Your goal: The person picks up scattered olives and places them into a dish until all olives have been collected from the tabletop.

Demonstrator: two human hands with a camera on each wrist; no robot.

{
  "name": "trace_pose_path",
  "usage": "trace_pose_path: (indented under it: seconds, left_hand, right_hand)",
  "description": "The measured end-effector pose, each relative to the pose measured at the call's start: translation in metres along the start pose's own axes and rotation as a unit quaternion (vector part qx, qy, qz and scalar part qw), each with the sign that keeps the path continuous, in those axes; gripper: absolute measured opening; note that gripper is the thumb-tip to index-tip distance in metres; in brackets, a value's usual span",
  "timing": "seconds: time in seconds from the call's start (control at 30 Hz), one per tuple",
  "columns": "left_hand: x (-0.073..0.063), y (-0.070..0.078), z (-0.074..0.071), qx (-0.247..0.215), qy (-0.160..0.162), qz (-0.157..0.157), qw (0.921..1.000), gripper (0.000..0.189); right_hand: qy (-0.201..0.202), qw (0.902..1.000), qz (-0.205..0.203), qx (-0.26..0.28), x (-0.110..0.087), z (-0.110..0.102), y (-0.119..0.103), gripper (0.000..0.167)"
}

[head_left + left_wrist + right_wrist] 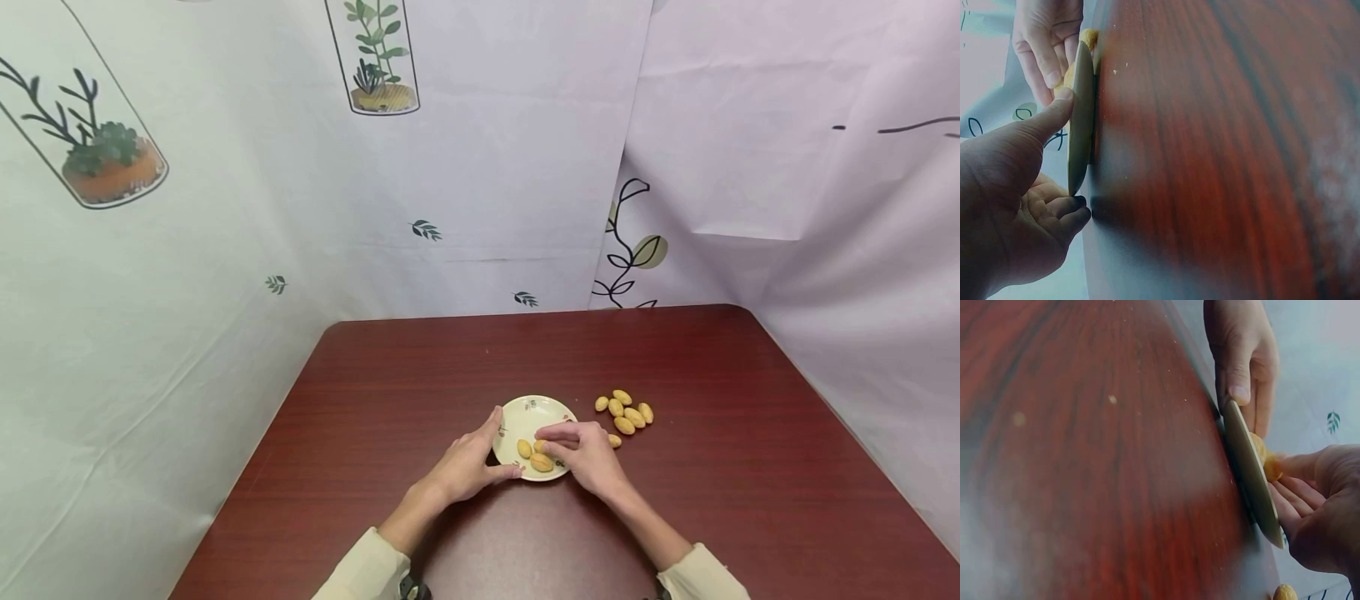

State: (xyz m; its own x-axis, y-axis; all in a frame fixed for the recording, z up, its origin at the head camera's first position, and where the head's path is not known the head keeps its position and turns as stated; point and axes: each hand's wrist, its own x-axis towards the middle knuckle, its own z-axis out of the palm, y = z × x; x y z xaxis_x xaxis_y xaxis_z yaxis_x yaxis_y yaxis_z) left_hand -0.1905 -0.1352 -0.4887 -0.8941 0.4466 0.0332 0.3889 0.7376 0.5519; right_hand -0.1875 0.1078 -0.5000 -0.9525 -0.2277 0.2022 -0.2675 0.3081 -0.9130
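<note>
Pale sleeves (pixel 367 571) lead to my left hand (pixel 463 465), thumb and fingers spread around the rim of the plate (pixel 517 417), and my right hand (pixel 588 457), fingers drawn together, pinching a nut (pixel 539 446) within the plate's outline; I can't tell whether it touches down. I'd hold the plate steady, lower the nut fully, then part the fingers gently, sparing the two nuts (pixel 542 463) beside it.
</note>
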Motion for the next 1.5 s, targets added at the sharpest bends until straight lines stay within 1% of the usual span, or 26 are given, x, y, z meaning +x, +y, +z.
trace_pose_path:
  seconds: [0.27, 0.43, 0.63, 0.77, 0.93, 1.0, 1.1, 1.33, 1.5]
  left_hand:
    - [0.000, 0.001, 0.000, -0.005, 0.002, 0.003, 1.0000, 0.104]
    - [0.000, 0.001, 0.001, -0.005, 0.001, 0.001, 1.0000, 0.104]
    - [0.001, 0.001, 0.001, -0.002, -0.001, 0.002, 1.0000, 0.104]
    - [0.000, 0.001, 0.001, -0.003, -0.001, 0.000, 1.0000, 0.104]
    - [0.000, 0.000, 0.002, -0.002, -0.003, 0.001, 1.0000, 0.105]
    - [0.000, 0.000, 0.002, -0.003, -0.002, 0.002, 1.0000, 0.104]
    - [0.000, 0.000, 0.002, -0.005, -0.002, 0.000, 1.0000, 0.105]
    - [0.000, 0.001, 0.001, -0.009, -0.006, -0.008, 0.9999, 0.105]
    - [0.000, 0.000, 0.002, -0.008, -0.004, -0.005, 0.9999, 0.105]
  right_hand:
    - [-0.011, 0.9967, -0.016, -0.078, 0.003, 0.006, -0.004, 0.016]
    - [-0.023, 0.9953, -0.017, -0.092, 0.002, 0.006, -0.007, 0.017]
    - [-0.036, 0.9955, -0.012, -0.087, 0.002, 0.003, -0.008, 0.021]
    - [-0.038, 0.9961, -0.015, -0.078, 0.000, 0.002, -0.009, 0.022]
    - [-0.034, 0.9984, -0.009, -0.043, -0.002, 0.001, -0.008, 0.023]
    - [-0.030, 0.9991, -0.005, -0.028, -0.002, -0.001, -0.007, 0.024]
    - [-0.020, 0.9996, -0.007, -0.020, -0.003, -0.007, -0.008, 0.024]
    - [0.031, 0.9991, -0.010, 0.028, -0.006, -0.023, -0.009, 0.027]
    - [0.079, 0.9944, 0.006, 0.070, -0.006, -0.040, -0.004, 0.031]
